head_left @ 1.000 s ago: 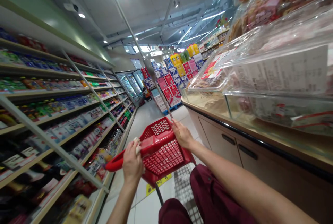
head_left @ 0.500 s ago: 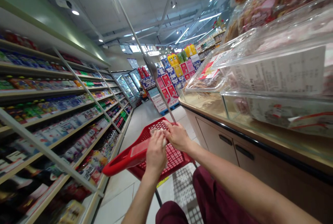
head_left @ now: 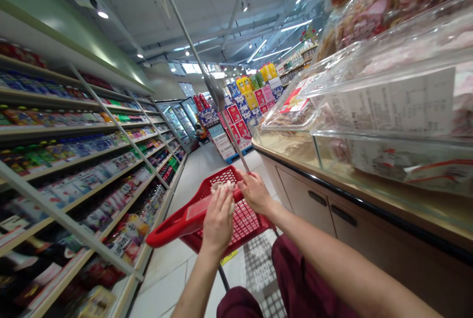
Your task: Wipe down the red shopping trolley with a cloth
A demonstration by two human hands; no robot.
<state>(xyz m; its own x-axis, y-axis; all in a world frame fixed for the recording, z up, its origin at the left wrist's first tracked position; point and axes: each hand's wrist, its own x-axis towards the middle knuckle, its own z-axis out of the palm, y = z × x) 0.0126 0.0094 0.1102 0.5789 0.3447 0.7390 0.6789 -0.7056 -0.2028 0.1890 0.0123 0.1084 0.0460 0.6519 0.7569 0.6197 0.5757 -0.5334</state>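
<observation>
A red shopping cart [head_left: 244,229] with a grid basket stands before my knees, its thick red handle [head_left: 166,231] running across at a slant. My left hand [head_left: 219,214] presses a crumpled white cloth [head_left: 225,187] against the handle, fingers bent over it. Just to the right, my right hand [head_left: 254,192] is curled over the handle's other part, its fingertips close to the cloth. A thin grey pole [head_left: 236,145] rises from behind my right hand toward the ceiling. Whether that hand touches the pole cannot be made out.
Shelves of bottled drinks [head_left: 88,160] line the left side. On the right, a wooden counter [head_left: 299,185] carries clear plastic food boxes [head_left: 384,106]. Stacked cartons [head_left: 236,121] stand ahead, with glass-door coolers [head_left: 181,121] behind. Pale floor tiles [head_left: 166,278] run between.
My hands have drawn slightly apart. The left has shifted a little to the left, and the right now lies more over the handle, leaving more of the cloth visible.
</observation>
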